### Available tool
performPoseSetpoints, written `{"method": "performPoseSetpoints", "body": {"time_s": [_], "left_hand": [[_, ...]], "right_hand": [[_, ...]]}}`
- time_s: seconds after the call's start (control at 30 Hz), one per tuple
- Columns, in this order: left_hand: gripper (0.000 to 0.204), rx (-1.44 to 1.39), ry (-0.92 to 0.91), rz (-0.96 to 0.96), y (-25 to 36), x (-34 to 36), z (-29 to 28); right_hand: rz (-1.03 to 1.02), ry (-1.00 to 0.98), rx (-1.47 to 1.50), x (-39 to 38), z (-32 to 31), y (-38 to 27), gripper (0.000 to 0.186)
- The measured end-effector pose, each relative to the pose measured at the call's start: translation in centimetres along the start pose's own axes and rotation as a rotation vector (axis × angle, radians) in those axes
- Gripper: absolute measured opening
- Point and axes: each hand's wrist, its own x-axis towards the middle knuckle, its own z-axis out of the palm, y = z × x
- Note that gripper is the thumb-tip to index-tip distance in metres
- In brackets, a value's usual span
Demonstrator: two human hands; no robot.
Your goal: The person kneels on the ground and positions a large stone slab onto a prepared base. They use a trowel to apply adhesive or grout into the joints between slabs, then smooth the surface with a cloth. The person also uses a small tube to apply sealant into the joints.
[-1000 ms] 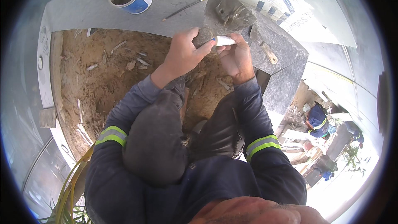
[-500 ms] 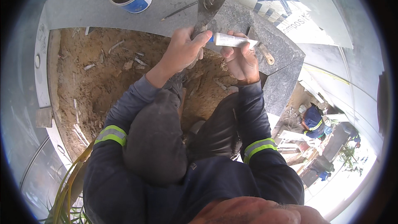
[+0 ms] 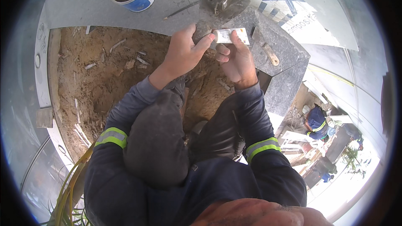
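Observation:
A small white squeeze tube (image 3: pixel 230 36) lies across between my hands above the grey stone slab. My right hand (image 3: pixel 240 65) grips its flat end, thumb on top. The fingers of my left hand (image 3: pixel 180 54) close around the tube's other end and hide the cap. That same left hand also holds a wide putty knife, its dark, smeared blade (image 3: pixel 222 2) pointing away from me. Just right of my right hand, a narrower scraper with a worn light handle (image 3: pixel 271 54) rests on the stone.
A blue and white bucket (image 3: pixel 142 3) of grey paste stands on the stone ledge (image 3: pixel 83 4) at far left. Near it lies a thin dark pencil-like stick (image 3: pixel 181 10). Sandy soil (image 3: pixel 92 83) with white scraps fills the opening below. Another person (image 3: pixel 317 123) bends over at right.
The tube has rolled so its flat printed face shows, and its blue cap is now covered by my left fingers. The wide blade has swung right and shows more of its face.

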Motion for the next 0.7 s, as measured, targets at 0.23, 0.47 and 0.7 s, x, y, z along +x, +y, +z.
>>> {"method": "performPoseSetpoints", "body": {"time_s": [0.23,0.47,0.7], "left_hand": [[0.035,-0.387,-0.121,-0.335,1.3,0.3,0.1],[0.034,-0.122,-0.127,-0.244,0.3,0.3,-0.6],[0.036,0.766,-0.069,0.115,-1.1,0.1,-0.6]], "right_hand": [[-0.229,-0.073,-0.199,-1.0,-1.2,-0.3,0.035],[-0.446,-0.268,-0.042,-1.6,0.1,-3.9,0.034],[-1.064,0.260,-0.894,-3.0,3.6,-3.2,0.024]]}}
